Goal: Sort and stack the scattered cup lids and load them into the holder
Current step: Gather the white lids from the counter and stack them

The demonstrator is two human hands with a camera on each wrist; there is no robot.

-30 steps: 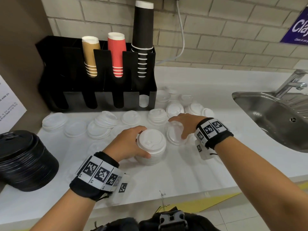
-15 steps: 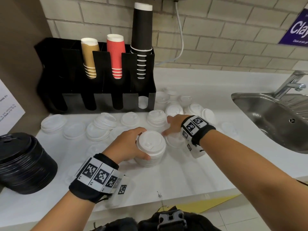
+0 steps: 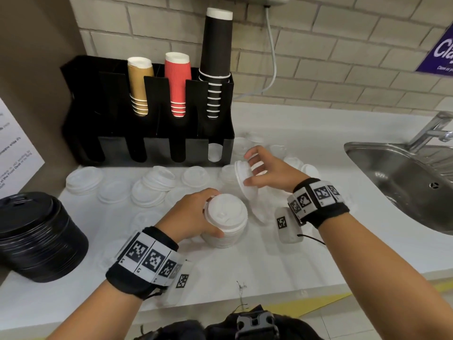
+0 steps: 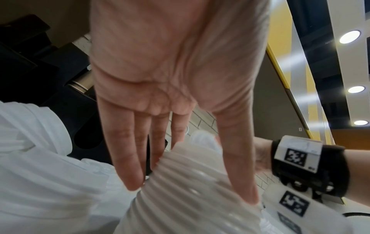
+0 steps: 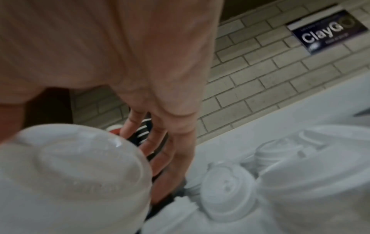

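My left hand (image 3: 208,217) grips a short stack of white lids (image 3: 225,217) that stands on the white counter (image 3: 269,261). In the left wrist view its fingers (image 4: 128,158) and thumb wrap the ribbed side of the stack of white lids (image 4: 180,213). Just right of the stack, my right hand (image 3: 247,169) pinches a white lid (image 3: 245,190), lifted and tilted on edge. The right wrist view shows that white lid (image 5: 76,171) close up. More white lids (image 3: 159,180) lie scattered in front of the black holder (image 3: 117,148).
Brown, red and black paper cups (image 3: 177,84) stand in the holder's back slots. A tall stack of black lids (image 3: 36,236) sits at the left front. A steel sink (image 3: 404,180) with a tap (image 3: 431,128) is at the right. More loose lids (image 5: 226,190) lie behind my right hand.
My right hand has picked a white lid off the counter, raised it and tipped it on edge. The left hand has stayed on the stack.
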